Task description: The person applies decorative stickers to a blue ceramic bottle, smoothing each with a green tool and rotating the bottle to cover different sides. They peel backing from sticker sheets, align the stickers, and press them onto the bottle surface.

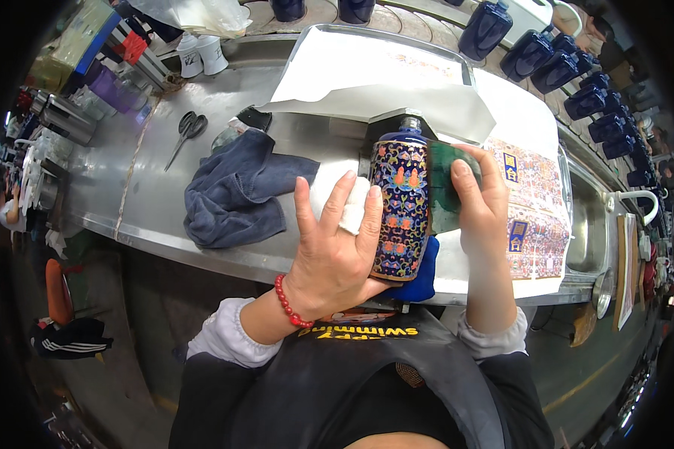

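Note:
A dark blue bottle [401,217] with a bright floral pattern lies tilted in front of me, its neck pointing away. My left hand [329,251] steadies it, thumb under the base and index finger along the left side; the other fingers are spread. A white cloth [326,185] is beside these fingers, and a white wad wraps or touches one of them. My right hand [483,198] pinches a flat green scraper-like sheet [443,187] against the bottle's right side. Behind the bottle is a dark angular stand [419,116], partly hidden. Something blue [424,278] shows beneath the bottle.
A grey-blue cloth [236,191] and black scissors [186,137] lie left on the metal table [161,198]. Printed patterned sheets [535,251] lie right, near a sink [588,217]. A paper-lined tray [382,67] sits behind. Several blue bottles [528,54] line the far right.

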A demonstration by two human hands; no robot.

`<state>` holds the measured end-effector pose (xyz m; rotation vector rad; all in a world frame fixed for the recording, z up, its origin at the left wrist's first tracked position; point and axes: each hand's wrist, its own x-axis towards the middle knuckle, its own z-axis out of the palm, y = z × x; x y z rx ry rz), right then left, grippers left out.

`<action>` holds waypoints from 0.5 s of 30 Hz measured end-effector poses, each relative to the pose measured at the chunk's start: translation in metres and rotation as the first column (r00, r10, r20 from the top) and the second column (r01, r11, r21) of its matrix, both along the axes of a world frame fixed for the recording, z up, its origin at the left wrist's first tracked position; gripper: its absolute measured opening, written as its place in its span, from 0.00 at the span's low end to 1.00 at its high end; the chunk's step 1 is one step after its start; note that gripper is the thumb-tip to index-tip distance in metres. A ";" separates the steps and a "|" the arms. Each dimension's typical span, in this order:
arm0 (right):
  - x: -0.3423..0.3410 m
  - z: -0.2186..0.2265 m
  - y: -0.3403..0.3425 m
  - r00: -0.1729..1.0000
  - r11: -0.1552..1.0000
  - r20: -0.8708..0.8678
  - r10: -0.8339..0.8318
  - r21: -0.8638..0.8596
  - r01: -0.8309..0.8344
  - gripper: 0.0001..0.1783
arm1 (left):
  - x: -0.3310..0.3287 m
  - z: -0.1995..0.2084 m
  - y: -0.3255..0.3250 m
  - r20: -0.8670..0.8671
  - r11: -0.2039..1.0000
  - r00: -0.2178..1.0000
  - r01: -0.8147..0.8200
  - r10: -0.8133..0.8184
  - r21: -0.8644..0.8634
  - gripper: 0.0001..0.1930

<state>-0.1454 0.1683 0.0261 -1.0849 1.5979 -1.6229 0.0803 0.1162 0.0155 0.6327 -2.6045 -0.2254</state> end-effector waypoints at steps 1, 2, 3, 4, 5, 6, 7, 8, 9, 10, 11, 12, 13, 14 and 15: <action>-0.001 0.002 0.001 0.990 0.998 -0.127 -0.056 -0.001 0.056 0.15 | 0.000 -0.001 -0.002 -0.033 0.999 0.999 0.026 -0.025 0.025 0.60; -0.002 0.005 0.003 0.966 0.996 -0.242 -0.087 -0.014 0.086 0.17 | 0.004 -0.003 -0.008 -0.056 0.991 0.996 0.075 -0.069 0.112 0.62; -0.002 0.006 0.004 0.928 0.993 -0.353 -0.117 -0.029 0.115 0.18 | 0.004 -0.006 -0.015 -0.095 0.982 0.992 0.099 -0.084 0.158 0.62; -0.001 0.006 0.006 0.948 0.997 -0.308 -0.082 -0.021 0.079 0.24 | 0.002 -0.010 -0.024 -0.167 0.972 0.981 0.130 -0.097 0.197 0.62; 0.000 0.007 0.006 0.797 0.998 -0.600 -0.062 -0.037 0.050 0.27 | -0.001 -0.015 -0.031 -0.254 0.954 0.961 0.170 -0.106 0.247 0.62; 0.003 0.006 0.008 0.734 0.999 -0.679 -0.019 -0.036 -0.008 0.27 | -0.005 -0.019 -0.037 -0.243 0.955 0.966 0.152 -0.089 0.254 0.59; 0.004 0.005 0.008 0.663 0.999 -0.748 0.012 -0.017 -0.038 0.28 | -0.009 -0.023 -0.041 -0.238 0.962 0.967 0.146 -0.090 0.232 0.58; 0.007 0.003 0.009 0.676 0.999 -0.736 0.049 0.025 -0.044 0.26 | -0.013 -0.025 -0.045 -0.232 0.964 0.968 0.147 -0.094 0.220 0.57; 0.009 0.002 0.009 0.673 0.999 -0.738 0.043 0.029 -0.032 0.26 | -0.016 -0.026 -0.047 -0.219 0.970 0.971 0.141 -0.096 0.200 0.56; 0.011 0.001 0.009 0.654 0.999 -0.754 0.052 0.038 -0.036 0.26 | -0.020 -0.027 -0.048 -0.250 0.969 0.964 0.142 -0.089 0.201 0.55; 0.012 0.000 0.009 0.633 0.998 -0.771 0.064 0.049 -0.041 0.26 | -0.022 -0.026 -0.048 -0.263 0.966 0.961 0.147 -0.089 0.211 0.54; 0.012 0.000 0.009 0.630 0.997 -0.773 0.073 0.060 -0.041 0.26 | -0.024 -0.025 -0.049 -0.268 0.965 0.959 0.150 -0.090 0.213 0.54; 0.012 -0.001 0.009 0.626 0.997 -0.776 0.075 0.065 -0.039 0.26 | -0.026 -0.024 -0.050 -0.270 0.966 0.959 0.151 -0.090 0.211 0.53; 0.012 -0.001 0.009 0.622 0.997 -0.779 0.077 0.069 -0.037 0.26 | -0.027 -0.022 -0.051 -0.269 0.967 0.959 0.149 -0.089 0.209 0.53; 0.011 -0.001 0.008 0.618 0.997 -0.782 0.080 0.073 -0.036 0.26 | -0.028 -0.021 -0.052 -0.266 0.969 0.960 0.144 -0.088 0.202 0.53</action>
